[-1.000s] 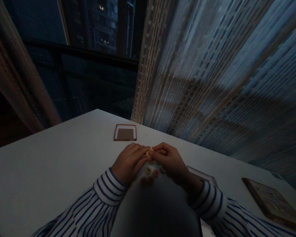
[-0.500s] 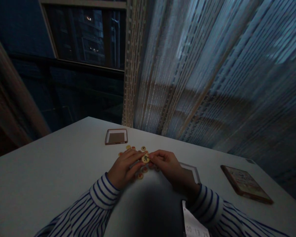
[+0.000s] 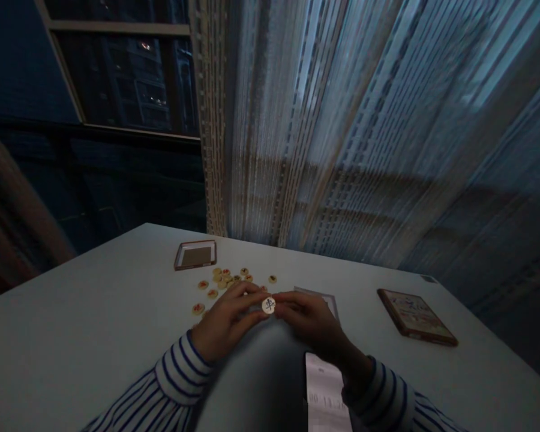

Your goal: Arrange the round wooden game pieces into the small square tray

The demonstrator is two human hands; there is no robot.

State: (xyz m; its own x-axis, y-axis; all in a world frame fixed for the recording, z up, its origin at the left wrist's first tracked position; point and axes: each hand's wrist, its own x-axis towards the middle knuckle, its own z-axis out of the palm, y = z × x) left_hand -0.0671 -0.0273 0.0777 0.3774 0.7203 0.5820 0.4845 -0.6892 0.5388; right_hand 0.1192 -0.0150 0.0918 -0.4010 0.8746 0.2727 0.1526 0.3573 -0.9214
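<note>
A round xiangqi piece (image 3: 269, 305) with a dark character on its pale face is pinched between both hands at the middle of the table. My left hand (image 3: 229, 318) grips its left edge with thumb and fingers. My right hand (image 3: 309, 321) has its fingertips on the right edge. Behind and left of my left hand lie several loose xiangqi pieces (image 3: 198, 309), marked in red or dark, some close together; my hand hides part of them. A single piece (image 3: 272, 279) lies just beyond the hands.
An open shallow tray (image 3: 178, 264) sits at the back left of the white table (image 3: 117, 312). Behind my right hand is another flat frame-like tray (image 3: 333, 305), partly covered. A brown-edged box with a printed top (image 3: 416, 315) lies to the right. A lit phone (image 3: 326, 384) shows a timer near me.
My view has shifted, so the table things appear further left. The held piece has turned, its character now nearly upright. More loose pieces show beside my left hand.
</note>
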